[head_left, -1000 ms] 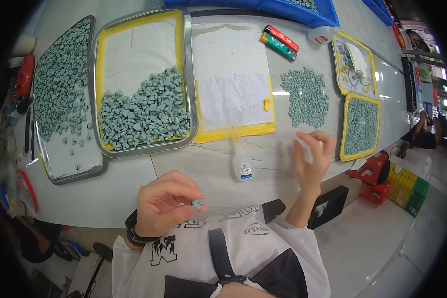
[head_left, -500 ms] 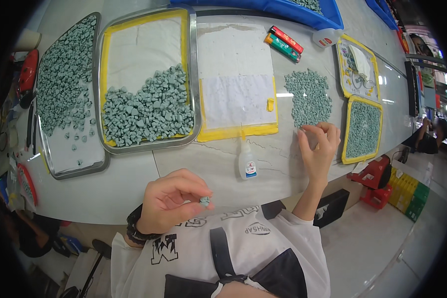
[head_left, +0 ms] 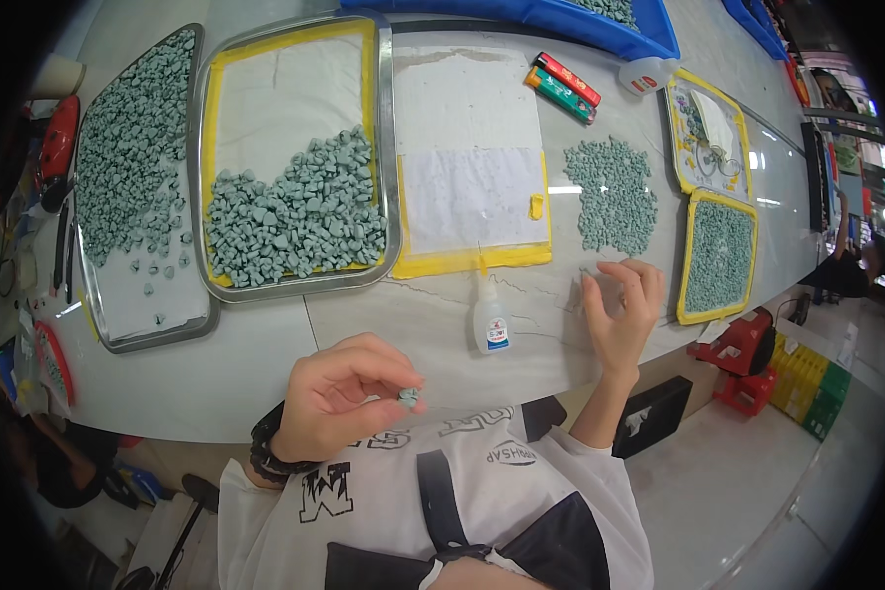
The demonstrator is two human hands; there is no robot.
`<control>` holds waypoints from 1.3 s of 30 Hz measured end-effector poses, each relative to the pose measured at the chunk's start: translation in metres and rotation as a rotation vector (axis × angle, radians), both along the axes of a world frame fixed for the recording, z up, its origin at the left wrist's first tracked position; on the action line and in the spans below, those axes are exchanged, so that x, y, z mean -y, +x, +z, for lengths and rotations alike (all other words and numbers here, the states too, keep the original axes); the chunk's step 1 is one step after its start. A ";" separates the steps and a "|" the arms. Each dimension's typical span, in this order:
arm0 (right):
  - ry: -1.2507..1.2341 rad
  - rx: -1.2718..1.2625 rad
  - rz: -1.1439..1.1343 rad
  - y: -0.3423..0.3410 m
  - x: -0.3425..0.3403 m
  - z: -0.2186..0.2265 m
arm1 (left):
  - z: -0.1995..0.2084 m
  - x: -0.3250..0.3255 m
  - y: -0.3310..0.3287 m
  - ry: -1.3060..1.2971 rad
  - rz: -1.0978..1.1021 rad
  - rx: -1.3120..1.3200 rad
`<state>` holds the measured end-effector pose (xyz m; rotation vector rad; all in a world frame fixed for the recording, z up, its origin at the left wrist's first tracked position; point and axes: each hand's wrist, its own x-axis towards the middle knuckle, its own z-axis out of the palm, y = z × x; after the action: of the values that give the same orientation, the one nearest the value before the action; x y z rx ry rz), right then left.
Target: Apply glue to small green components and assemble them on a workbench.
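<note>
My left hand (head_left: 349, 398) is closed, pinching a small grey-green stone-like piece (head_left: 408, 397) between thumb and fingertips, just above the table's front edge. My right hand (head_left: 623, 310) hovers past the near end of a flat patch of tiny grey-green pieces (head_left: 612, 197). Its thumb and forefinger are apart, and I see nothing held between them. A small bit lies beside the thumb tip, too small to make out. Between my hands stands a small clear glue bottle (head_left: 491, 320) with a yellow, needle-like tip.
At left, a metal tray (head_left: 394, 147) holds larger grey-green pieces; another tray (head_left: 157, 339) lies beyond it. A white board (head_left: 467, 98) with yellow tape lies mid-table. Lighters (head_left: 560, 93), a white bottle (head_left: 647, 75) and yellow-edged trays (head_left: 693, 313) are to the right; a blue bin (head_left: 521, 12) is behind.
My right hand has drawn back slightly toward me from the patch of tiny pieces, and its thumb and forefinger have parted. The left hand keeps its hold, almost still.
</note>
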<state>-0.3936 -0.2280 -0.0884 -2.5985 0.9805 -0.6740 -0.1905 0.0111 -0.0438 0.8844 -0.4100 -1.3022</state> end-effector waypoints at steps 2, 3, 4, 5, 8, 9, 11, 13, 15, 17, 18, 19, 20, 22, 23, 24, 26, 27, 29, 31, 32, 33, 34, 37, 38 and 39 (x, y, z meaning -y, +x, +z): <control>-0.011 -0.037 -0.048 -0.001 0.000 -0.001 | 0.001 0.001 0.000 0.014 0.024 0.024; -0.016 -0.056 -0.073 -0.001 0.000 -0.002 | 0.002 0.001 -0.001 0.036 0.010 0.026; -0.016 -0.055 -0.075 -0.001 0.000 -0.002 | 0.002 0.002 -0.001 0.038 0.006 0.019; -0.019 -0.077 -0.066 0.000 0.000 -0.003 | 0.002 0.003 -0.001 0.040 0.004 0.013; -0.021 -0.117 -0.039 0.002 0.000 -0.004 | 0.003 0.002 -0.002 0.045 0.009 0.012; -0.019 -0.119 -0.034 0.002 -0.001 -0.003 | 0.004 0.002 -0.002 0.047 0.012 0.015; -0.019 -0.111 -0.008 0.003 -0.001 -0.002 | 0.004 0.002 -0.002 0.049 0.017 0.019; -0.022 -0.121 -0.012 0.004 -0.001 -0.001 | 0.003 0.002 -0.003 0.041 0.022 0.011; -0.030 -0.124 0.021 0.004 -0.001 0.001 | 0.003 0.002 -0.003 0.036 0.024 0.007; -0.033 -0.117 0.006 0.005 -0.001 0.003 | 0.003 0.002 -0.003 0.037 0.020 0.009; -0.028 -0.119 0.003 0.006 -0.001 0.003 | 0.003 0.002 -0.002 0.015 0.030 0.009; -0.032 -0.110 0.020 0.006 -0.001 0.004 | 0.003 0.002 -0.002 0.038 0.019 0.011; -0.023 -0.120 0.003 0.006 0.000 0.003 | 0.004 0.002 -0.002 0.039 0.018 0.017; -0.022 -0.120 0.028 0.005 0.001 0.003 | 0.004 0.002 -0.002 0.022 0.026 0.027; -0.017 -0.124 0.054 0.004 0.002 0.002 | 0.004 0.002 -0.002 0.042 0.015 0.027; -0.021 -0.121 0.043 0.003 0.003 0.001 | 0.004 0.003 -0.002 0.040 0.013 0.023; -0.035 -0.111 0.072 0.000 0.004 -0.001 | 0.004 0.003 -0.002 0.002 0.024 0.013; -0.028 -0.125 0.086 0.000 0.005 -0.002 | 0.004 0.004 -0.002 0.036 0.009 0.014; -0.053 -0.096 0.081 0.003 0.003 -0.003 | 0.005 0.005 -0.002 0.055 -0.004 -0.015; -0.095 -0.035 0.109 0.011 -0.005 0.000 | 0.007 0.004 -0.001 0.076 0.010 -0.020; -0.065 -0.062 0.090 0.016 -0.011 0.004 | 0.008 0.003 -0.002 0.106 0.025 -0.065; 0.001 0.018 0.125 0.021 -0.018 0.011 | 0.009 0.003 -0.003 0.135 0.039 -0.112; 0.068 0.097 0.156 0.027 -0.028 0.018 | 0.009 0.003 -0.003 0.163 0.049 -0.159; 0.329 0.331 0.323 0.041 -0.060 0.046 | 0.007 0.003 -0.003 0.091 0.029 -0.181; 0.397 0.360 0.410 0.046 -0.069 0.052 | 0.007 0.003 -0.002 0.036 0.026 -0.186; 0.450 0.380 0.525 0.052 -0.076 0.057 | 0.006 0.002 -0.002 0.056 0.017 -0.193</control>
<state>-0.3420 -0.1520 -0.0315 -2.0856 0.2682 -0.6707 -0.1924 0.0091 -0.0378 0.7984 -0.2153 -1.3744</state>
